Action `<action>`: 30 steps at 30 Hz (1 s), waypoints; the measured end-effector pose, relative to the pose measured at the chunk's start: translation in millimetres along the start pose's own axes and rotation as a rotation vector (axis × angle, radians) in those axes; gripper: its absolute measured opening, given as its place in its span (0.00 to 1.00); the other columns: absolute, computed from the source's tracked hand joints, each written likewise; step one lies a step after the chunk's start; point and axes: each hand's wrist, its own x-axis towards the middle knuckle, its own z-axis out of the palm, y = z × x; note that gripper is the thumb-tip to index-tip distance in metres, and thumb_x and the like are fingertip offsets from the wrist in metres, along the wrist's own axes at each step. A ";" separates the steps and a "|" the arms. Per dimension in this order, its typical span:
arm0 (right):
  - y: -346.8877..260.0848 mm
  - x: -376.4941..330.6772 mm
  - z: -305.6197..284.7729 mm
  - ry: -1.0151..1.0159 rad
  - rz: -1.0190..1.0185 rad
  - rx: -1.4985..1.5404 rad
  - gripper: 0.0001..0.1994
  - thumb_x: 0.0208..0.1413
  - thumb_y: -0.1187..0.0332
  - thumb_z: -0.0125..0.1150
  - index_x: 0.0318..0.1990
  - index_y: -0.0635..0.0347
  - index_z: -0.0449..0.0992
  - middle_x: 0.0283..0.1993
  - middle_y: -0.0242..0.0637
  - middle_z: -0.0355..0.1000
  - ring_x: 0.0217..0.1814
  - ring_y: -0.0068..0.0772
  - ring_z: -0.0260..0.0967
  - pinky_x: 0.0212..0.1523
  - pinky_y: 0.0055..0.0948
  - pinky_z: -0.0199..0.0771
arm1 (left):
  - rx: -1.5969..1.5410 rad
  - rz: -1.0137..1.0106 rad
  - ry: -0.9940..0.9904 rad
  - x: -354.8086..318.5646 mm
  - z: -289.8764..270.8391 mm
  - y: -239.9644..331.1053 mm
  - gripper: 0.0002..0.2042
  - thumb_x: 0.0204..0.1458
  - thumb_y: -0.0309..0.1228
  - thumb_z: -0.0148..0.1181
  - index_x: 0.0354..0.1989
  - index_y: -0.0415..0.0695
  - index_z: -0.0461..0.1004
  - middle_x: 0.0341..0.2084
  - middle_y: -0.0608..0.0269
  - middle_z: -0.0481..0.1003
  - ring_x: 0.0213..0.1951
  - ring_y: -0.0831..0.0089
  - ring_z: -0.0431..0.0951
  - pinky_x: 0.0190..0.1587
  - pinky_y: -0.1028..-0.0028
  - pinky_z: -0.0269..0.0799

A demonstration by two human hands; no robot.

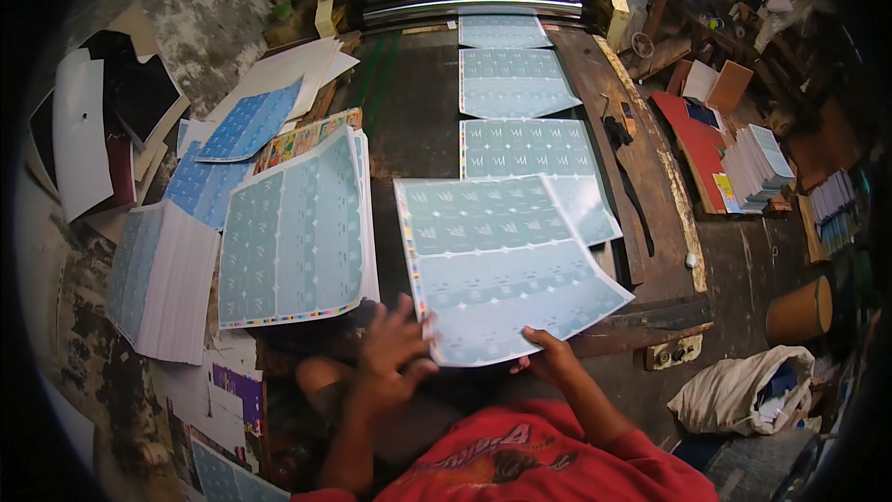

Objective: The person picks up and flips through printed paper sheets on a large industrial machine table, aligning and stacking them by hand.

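My right hand pinches the near edge of a pale teal printed sheet, its thumb lying on top. The sheet is tilted and curls a little at its right corner, above the dark machine bed. Beside the sheet's near left corner is my left hand, somewhat blurred, with its fingers spread; whether a fingertip touches the edge I cannot tell. Under and beyond the held sheet, similar printed sheets lie in an overlapping row running up to metal rollers. A stack of the same sheets stands to the left.
Further left are a thick stack of sheets and blue printed sheets. A black strap lies along the bed's right side. On the right stand a red board with paper stacks, a brown bin and a white sack.
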 end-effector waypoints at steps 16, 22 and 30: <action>67.2 -83.2 -33.8 0.299 0.104 0.104 0.23 0.63 0.55 0.52 0.53 0.68 0.65 0.37 0.50 0.73 0.33 0.40 0.73 0.37 0.36 0.75 | 0.328 -0.287 0.342 -21.6 -18.8 -82.1 0.15 0.56 0.37 0.61 0.47 0.43 0.79 0.49 0.58 0.78 0.59 0.59 0.72 0.59 0.63 0.63; 51.2 -49.6 -48.7 0.251 -0.028 0.100 0.30 0.64 0.45 0.45 0.54 0.70 0.64 0.38 0.55 0.75 0.34 0.41 0.74 0.41 0.39 0.76 | -0.031 -0.457 0.376 -11.8 -19.8 -79.2 0.17 0.63 0.40 0.52 0.48 0.39 0.78 0.50 0.55 0.77 0.61 0.61 0.69 0.61 0.66 0.61; 42.3 -25.1 -31.9 0.326 -0.227 0.105 0.25 0.65 0.50 0.47 0.59 0.60 0.61 0.45 0.50 0.74 0.38 0.35 0.73 0.43 0.37 0.76 | -0.261 -0.564 0.472 -21.1 -7.0 -101.0 0.21 0.65 0.37 0.47 0.63 0.39 0.62 0.52 0.51 0.74 0.55 0.69 0.70 0.58 0.69 0.62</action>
